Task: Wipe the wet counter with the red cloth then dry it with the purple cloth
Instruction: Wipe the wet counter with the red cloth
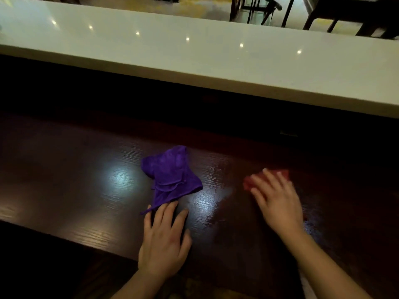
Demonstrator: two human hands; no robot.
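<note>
A crumpled purple cloth [170,175] lies in the middle of the dark wooden counter [75,180]. My left hand [164,240] lies flat on the wood just below it, fingertips touching the cloth's near corner. To the right, my right hand [278,199] presses with straight fingers on a red cloth [250,182], which shows only at the hand's left and top edges. The hand and red cloth are blurred. Wet smears shine on the wood between the two cloths.
A raised white bar top [194,52] runs along the back, above a dark recess. Dark chair and table legs [302,14] stand on the floor beyond it. The counter's near edge drops off at the lower left.
</note>
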